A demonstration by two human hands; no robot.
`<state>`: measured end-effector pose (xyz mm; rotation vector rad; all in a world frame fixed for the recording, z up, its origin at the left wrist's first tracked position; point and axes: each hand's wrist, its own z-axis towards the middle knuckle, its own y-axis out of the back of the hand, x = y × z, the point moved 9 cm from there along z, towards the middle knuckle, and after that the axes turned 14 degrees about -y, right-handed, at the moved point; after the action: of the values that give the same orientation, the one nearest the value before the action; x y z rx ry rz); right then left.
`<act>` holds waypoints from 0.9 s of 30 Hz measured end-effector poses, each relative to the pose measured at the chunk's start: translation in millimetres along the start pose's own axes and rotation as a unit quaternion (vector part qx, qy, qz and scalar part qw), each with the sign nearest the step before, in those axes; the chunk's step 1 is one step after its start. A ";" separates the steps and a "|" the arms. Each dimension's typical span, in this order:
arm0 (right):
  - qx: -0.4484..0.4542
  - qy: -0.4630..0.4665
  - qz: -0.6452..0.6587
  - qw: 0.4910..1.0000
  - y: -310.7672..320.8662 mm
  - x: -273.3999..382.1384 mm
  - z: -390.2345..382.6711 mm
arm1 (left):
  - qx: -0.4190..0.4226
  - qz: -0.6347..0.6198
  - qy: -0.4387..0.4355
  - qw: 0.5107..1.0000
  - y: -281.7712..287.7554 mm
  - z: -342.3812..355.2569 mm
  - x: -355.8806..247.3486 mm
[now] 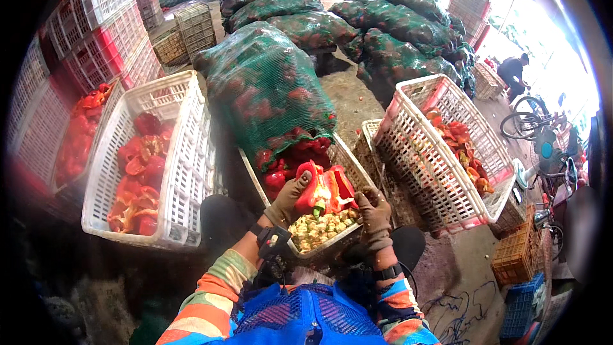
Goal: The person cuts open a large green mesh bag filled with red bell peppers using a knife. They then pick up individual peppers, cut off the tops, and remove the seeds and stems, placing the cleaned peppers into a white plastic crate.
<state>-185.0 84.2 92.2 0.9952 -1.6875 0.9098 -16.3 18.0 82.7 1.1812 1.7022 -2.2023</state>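
Note:
Over a white crate (254, 179) between my knees, my gloved left hand (288, 203) is closed on a red bell pepper (310, 185). The pepper is split open, with pale flesh inside and a green stem pointing toward me. To its right, my gloved right hand (374, 217) is curled with fingers together; whatever it may hold is too small to make out. Cut yellowish pepper cores (319, 231) heap in the near end of the crate. Behind the pepper, whole red peppers (300, 153) spill from the mouth of a green mesh sack (262, 83).
Left of me stands a white crate (177, 182) of cut red peppers, with stacked crates (102, 32) beyond. A tilted white crate (434, 179) of pepper pieces is at the right. Full mesh sacks (408, 19) pile at the back. A bicycle (533, 115) and a person (513, 75) are far right.

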 end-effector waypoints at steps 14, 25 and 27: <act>0.146 0.152 -0.372 0.904 -105.1 55.4 -7.6 | -0.071 0.187 0.002 0.980 13.4 24.3 -11.2; 0.147 -0.011 -0.343 0.928 -28.7 22.9 46.2 | 0.022 0.212 0.057 0.975 14.2 28.5 -26.2; 0.214 0.027 -0.288 0.933 -43.5 34.2 45.3 | 0.121 0.307 0.082 0.940 -0.4 25.0 -30.1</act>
<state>-168.9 19.3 117.7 1.6317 -1.0581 0.9008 -8.2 -14.0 103.7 1.7076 0.9166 -1.9770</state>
